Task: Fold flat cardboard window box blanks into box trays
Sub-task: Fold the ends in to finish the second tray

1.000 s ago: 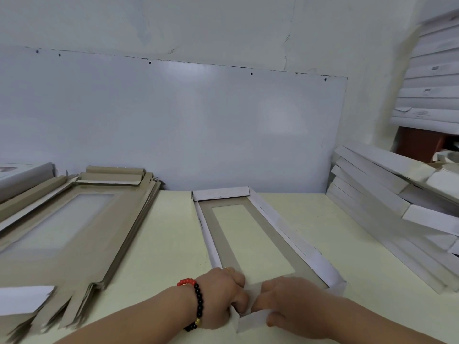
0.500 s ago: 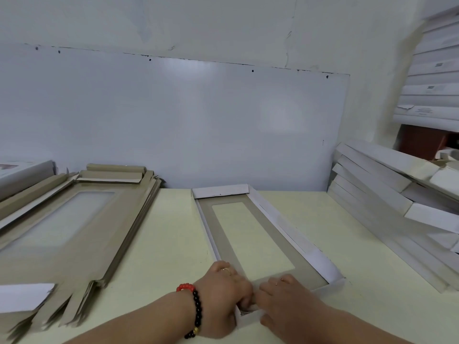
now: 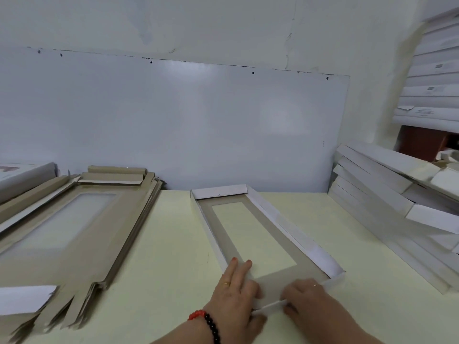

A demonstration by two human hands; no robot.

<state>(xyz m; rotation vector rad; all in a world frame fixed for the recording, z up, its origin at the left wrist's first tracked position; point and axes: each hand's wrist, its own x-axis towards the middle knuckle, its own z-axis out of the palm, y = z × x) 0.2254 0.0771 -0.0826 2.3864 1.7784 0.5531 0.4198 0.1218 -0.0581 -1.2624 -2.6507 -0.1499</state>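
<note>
Light, creasable box tray [image 3: 255, 234]: left hand [image 3: 236, 291] flat at 7 o'clock, right hand [image 3: 308, 300] pinching near wall at 6; best gripped by stiffer folded walls.

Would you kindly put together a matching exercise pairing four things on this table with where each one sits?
Things:
1. stack of flat blanks
2. box tray
3. finished white boxes
4. beaded bracelet

Places:
a. leaning in a pile at the right
b. on the left wrist
c. at the table's left
d. in the middle, under both hands

Pairs: 1-c, 2-d, 3-a, 4-b
</note>
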